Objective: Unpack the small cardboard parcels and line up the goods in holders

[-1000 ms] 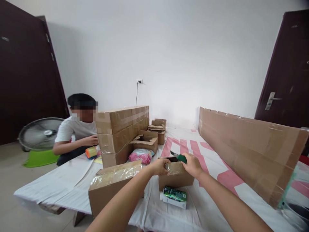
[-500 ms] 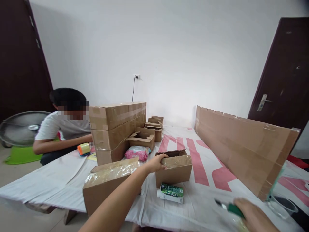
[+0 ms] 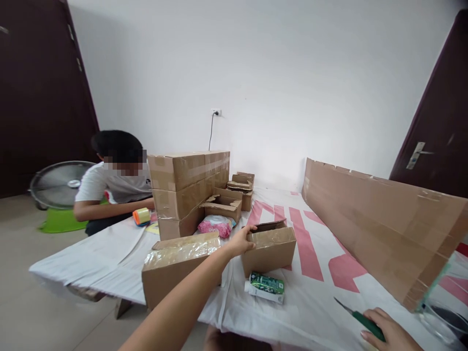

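Observation:
My left hand (image 3: 242, 242) grips the left end of a small cardboard box (image 3: 272, 253), fingers over its edge. The box's top flap stands partly open, and its inside is mostly hidden. Low on the right, my right hand (image 3: 387, 331) is closed around the green handle of a knife (image 3: 360, 318). The blade points up and left, apart from the box, above the cloth. Just in front of the box lies a green and white carton (image 3: 266, 287) on its side. A taped cardboard box (image 3: 179, 263) sits to the left, partly behind my forearm.
Stacked taped boxes (image 3: 179, 195) stand at left, beside a pink wipes pack (image 3: 216, 226) and open boxes (image 3: 224, 202). A long cardboard panel (image 3: 373, 219) stands on the right near a clear container (image 3: 444, 317). A person (image 3: 113, 187) sits beyond the stack, near a tape roll (image 3: 141, 216).
The view has shifted left, so things appear further right. My left hand keeps its grip on the box. The knife in my right hand was blurred before and now shows clearly.

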`<state>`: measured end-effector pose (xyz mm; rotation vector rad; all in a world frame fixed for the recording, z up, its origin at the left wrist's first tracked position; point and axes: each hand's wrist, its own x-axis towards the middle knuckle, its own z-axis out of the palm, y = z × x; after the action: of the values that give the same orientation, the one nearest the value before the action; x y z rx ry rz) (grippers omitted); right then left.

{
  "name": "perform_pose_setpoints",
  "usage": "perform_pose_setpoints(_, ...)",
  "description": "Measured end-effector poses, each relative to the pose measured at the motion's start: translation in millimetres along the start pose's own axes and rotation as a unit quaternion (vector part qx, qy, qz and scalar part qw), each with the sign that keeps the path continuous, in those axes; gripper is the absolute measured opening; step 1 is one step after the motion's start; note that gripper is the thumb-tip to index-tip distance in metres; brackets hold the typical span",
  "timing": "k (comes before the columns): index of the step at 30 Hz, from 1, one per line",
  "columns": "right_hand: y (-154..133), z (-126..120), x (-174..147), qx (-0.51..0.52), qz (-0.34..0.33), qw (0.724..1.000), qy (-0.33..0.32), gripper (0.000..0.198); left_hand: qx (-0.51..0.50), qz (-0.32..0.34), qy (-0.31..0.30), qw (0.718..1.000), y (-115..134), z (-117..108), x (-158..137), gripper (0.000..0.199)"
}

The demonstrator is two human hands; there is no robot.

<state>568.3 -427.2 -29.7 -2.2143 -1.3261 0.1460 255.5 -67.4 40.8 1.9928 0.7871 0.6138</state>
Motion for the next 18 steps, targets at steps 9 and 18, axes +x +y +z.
perform_pose_setpoints(9, -78, 38, 8, 0.086, -0.028, 0.996, -0.027, 0.035, 0.039, -0.034, -0.014, 0.999, 18, 2, -6, 0.029)
perform_pose_setpoints(18, -166, 103, 24, 0.214, -0.063, 0.974, -0.044, 0.031, 0.079, -0.075, -0.046, 0.993, 22, 1, -2, 0.031)
